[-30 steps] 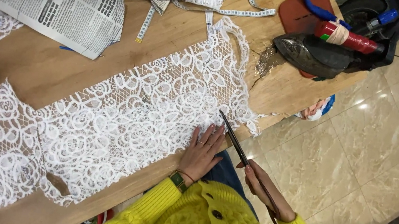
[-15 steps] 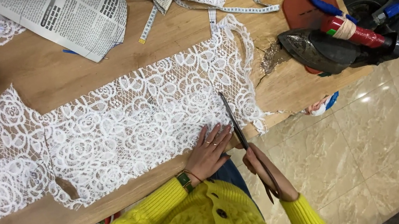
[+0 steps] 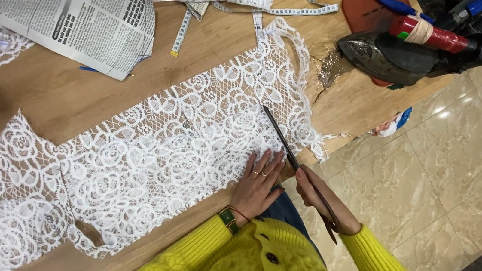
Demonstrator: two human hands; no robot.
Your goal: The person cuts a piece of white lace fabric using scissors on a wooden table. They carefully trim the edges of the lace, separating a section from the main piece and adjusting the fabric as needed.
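Left hand (image 3: pixel 257 183) lies flat, fingers spread, pressing down on the white lace fabric (image 3: pixel 148 155) near the worktop's (image 3: pixel 76 98) front edge. Right hand (image 3: pixel 321 199) is closed around the handles of long dark scissors (image 3: pixel 290 153), blades reaching forward over the lace just beside the left fingertips; whether the blades are parted or together is hard to tell from here. The lace itself runs as a long strip across the wooden worktop, from the lower left corner up toward the far right side, where its edge hangs slightly over.

This cloth looks light, soft and open-weave, so it likely shifts and puckers easily and could snag on a blade tip. A flat palm close to the cut line seems the safest hold, rather than pinching it.

Around it: a folded newspaper (image 3: pixel 67 13) at the upper left, a measuring tape (image 3: pixel 254 16) curling among more lace scraps, and a dark clothes iron (image 3: pixel 408 51) resting at the far right on its reddish pad (image 3: pixel 367 10)
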